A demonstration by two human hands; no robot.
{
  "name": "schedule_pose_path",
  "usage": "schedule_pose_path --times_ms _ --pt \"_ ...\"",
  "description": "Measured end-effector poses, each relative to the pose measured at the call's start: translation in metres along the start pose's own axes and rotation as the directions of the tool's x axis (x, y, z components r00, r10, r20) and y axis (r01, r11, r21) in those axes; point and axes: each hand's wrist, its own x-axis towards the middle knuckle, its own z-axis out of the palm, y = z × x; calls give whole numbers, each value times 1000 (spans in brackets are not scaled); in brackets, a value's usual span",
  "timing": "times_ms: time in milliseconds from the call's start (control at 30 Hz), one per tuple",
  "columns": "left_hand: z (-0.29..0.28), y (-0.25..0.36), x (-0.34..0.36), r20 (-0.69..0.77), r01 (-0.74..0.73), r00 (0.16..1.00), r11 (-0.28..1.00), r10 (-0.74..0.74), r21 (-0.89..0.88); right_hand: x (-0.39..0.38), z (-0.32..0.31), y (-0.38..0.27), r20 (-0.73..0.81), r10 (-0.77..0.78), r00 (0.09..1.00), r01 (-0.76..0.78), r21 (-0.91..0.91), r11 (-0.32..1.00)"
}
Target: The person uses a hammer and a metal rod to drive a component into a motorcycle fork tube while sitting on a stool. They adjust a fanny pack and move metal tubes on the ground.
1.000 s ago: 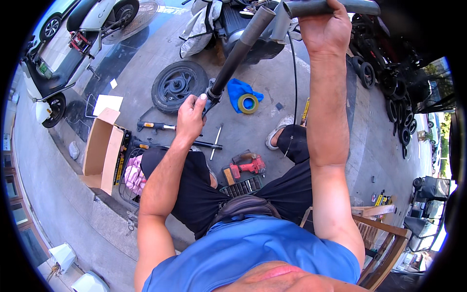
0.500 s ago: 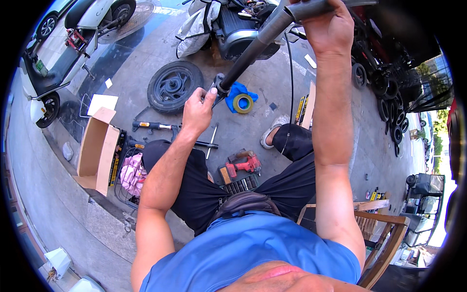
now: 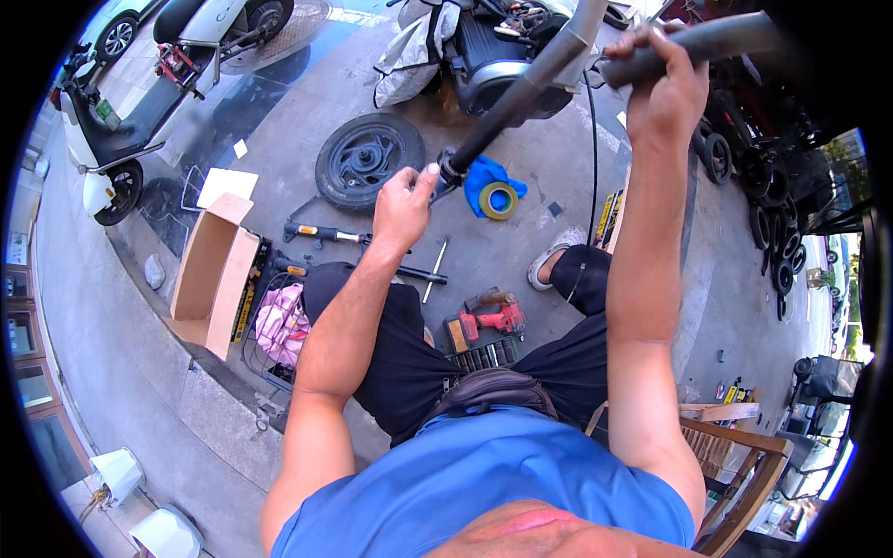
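Grey tube (image 3: 521, 93) slants between left hand (image 3: 405, 206) and right hand (image 3: 665, 88).

The one head view looked steeply down from above the seated person's chest, close over both raised forearms toward the pavement (image 3: 521, 242).
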Motion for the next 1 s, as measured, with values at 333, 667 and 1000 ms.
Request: schedule_pose_path --times_ms 333,667,1000 --pt "-34 -2 -9 6 215 974 920 -225 -327 -331 -165 274 -409 912 -31 -724 -620 -302" --pt "6 -57 -6 224 569 818 801 -529 -185 -357 -211 353 -145 937 318 -441 -897 10" --pt "51 -63 12 319 516 813 856 -488 -5 -65 -52 48 436 -96 895 255 -322 912"
